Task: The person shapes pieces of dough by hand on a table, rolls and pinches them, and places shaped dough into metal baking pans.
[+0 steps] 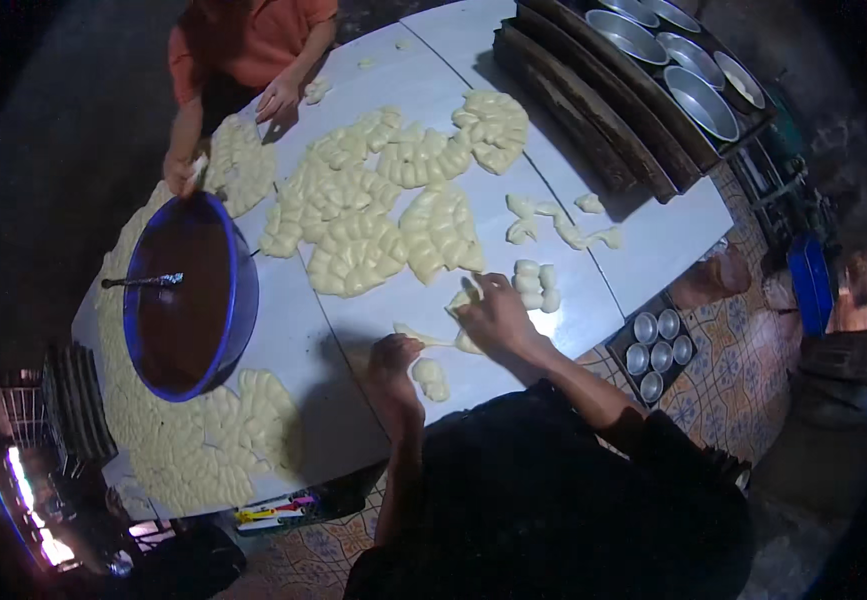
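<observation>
Left hand point(395, 362) is pinching a dough strip point(429, 339), right hand point(499, 320) is clasping dough point(462, 300), few rolls point(528, 284) sitting shaped, many slabs point(441, 225) remaining.

1. The basin point(246, 290) stands on the table point(291, 308), a utensil point(133, 281) crossing its left rim.
2. Behind, left and in front of the basin: scored dough point(183, 450).
3. Right of it: dough sheets point(353, 220); farther right, a dough strip point(431, 340) beside the left hand point(393, 375).
4. Well right, behind: trays point(593, 105), pans point(701, 104).
</observation>
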`<state>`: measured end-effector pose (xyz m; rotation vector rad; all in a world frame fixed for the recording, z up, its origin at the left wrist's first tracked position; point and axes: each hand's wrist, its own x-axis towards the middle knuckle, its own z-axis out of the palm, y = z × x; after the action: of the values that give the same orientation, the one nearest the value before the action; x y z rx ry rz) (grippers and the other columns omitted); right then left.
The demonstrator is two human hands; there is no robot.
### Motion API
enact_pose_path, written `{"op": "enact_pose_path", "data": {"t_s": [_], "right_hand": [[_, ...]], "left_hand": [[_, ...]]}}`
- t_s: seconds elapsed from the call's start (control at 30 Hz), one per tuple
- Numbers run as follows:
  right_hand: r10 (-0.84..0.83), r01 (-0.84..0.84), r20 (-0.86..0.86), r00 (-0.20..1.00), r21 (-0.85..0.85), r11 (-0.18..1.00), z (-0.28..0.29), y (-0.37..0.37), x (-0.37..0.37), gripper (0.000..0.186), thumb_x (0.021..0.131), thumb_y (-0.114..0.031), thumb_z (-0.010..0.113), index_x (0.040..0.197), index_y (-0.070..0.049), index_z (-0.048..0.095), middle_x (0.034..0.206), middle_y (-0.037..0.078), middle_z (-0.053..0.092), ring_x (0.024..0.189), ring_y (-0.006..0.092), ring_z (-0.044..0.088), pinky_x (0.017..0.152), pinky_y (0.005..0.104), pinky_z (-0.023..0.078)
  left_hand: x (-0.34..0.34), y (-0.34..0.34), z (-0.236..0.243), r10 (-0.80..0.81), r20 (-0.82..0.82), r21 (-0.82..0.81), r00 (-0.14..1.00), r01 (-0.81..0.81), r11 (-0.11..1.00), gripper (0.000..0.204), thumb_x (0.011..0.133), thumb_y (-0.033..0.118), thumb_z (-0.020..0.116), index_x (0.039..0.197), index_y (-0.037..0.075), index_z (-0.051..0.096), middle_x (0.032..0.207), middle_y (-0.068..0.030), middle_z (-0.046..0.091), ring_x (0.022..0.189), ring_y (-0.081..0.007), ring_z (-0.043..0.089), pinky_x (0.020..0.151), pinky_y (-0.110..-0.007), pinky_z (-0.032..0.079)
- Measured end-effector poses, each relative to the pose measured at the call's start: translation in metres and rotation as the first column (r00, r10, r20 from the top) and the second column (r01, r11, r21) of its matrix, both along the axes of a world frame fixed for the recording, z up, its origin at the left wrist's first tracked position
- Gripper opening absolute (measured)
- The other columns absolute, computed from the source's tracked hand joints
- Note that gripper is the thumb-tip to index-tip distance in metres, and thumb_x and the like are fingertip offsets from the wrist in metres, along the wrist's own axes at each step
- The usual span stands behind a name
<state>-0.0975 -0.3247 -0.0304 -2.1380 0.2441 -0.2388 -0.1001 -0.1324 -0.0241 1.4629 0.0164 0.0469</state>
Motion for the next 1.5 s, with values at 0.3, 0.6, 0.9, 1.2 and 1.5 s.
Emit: {"op": "enact_pose_path", "data": {"t_s": [0.3, 0.6, 0.9, 1.2, 1.5], "right_hand": [[0.404, -0.402, 0.088, 0.911, 0.416, 0.815, 0.064, 0.043, -0.001, 0.029, 0.08, -0.008, 0.069, 0.108, -0.002, 0.065, 0.122, 0.008, 0.042, 0.089, 0.0134, 0.055, 0.073, 0.0241, 0.046], [0.3, -0.388, 0.264, 0.917, 0.405, 0.828, 0.057, 0.067, 0.016, 0.03, 0.092, -0.029, 0.052, 0.104, -0.005, 0.067, 0.112, 0.011, 0.052, 0.102, 0.0212, 0.049, 0.085, 0.0337, 0.04], [0.67, -0.51, 0.121, 0.732, 0.75, 0.422, 0.053, 0.082, 0.026, 0.116, 0.066, -0.067, 0.069, 0.148, -0.007, 0.013, 0.148, 0.011, 0.02, 0.138, 0.025, 0.02, 0.109, 0.0418, 0.022], [0.618, -0.454, 0.07, 0.783, 0.743, 0.491, 0.037, 0.102, 0.03, 0.102, 0.075, -0.062, 0.064, 0.148, -0.012, 0.014, 0.143, 0.012, 0.031, 0.115, 0.02, 0.042, 0.088, 0.0339, 0.043], [0.419, -0.286, 0.069, 0.905, 0.829, 0.481, 0.015, 0.1, 0.038, 0.07, 0.092, -0.029, 0.059, 0.146, -0.007, 0.021, 0.137, 0.01, 0.042, 0.105, 0.0151, 0.05, 0.084, 0.0276, 0.044]], "left_hand": [[-0.018, 0.007, 0.023, 0.11, -0.198, -0.029, 0.974, -0.118, 0.993, 0.026, 0.095, 0.008, 0.049, 0.116, -0.005, 0.058, 0.105, -0.0118, 0.061, 0.097, -0.0168, 0.058, 0.086, -0.028, 0.047], [-0.02, -0.006, 0.041, 0.076, -0.179, 0.006, 0.981, -0.076, 0.997, 0.014, 0.088, 0.008, 0.061, 0.1, 0.0, 0.065, 0.091, -0.0013, 0.064, 0.085, -0.0066, 0.057, 0.077, -0.022, 0.044], [0.025, 0.044, 0.057, -0.451, 0.187, -0.928, 0.873, 0.307, 0.21, 0.089, 0.079, 0.062, 0.06, 0.136, -0.002, 0.037, 0.135, -0.0188, 0.043, 0.124, -0.0291, 0.043, 0.102, -0.046, 0.036], [0.22, 0.254, 0.064, 0.377, 0.148, 0.847, 0.914, -0.314, 0.429, 0.089, 0.089, 0.07, 0.016, 0.094, -0.006, 0.062, 0.09, -0.0195, 0.064, 0.088, -0.0319, 0.06, 0.084, -0.045, 0.042], [0.164, 0.171, 0.107, 0.246, -0.283, 0.299, 0.927, -0.159, 0.941, 0.093, 0.088, 0.072, 0.017, 0.092, -0.008, 0.063, 0.08, -0.0218, 0.062, 0.083, -0.0281, 0.062, 0.08, -0.04, 0.048]]}}
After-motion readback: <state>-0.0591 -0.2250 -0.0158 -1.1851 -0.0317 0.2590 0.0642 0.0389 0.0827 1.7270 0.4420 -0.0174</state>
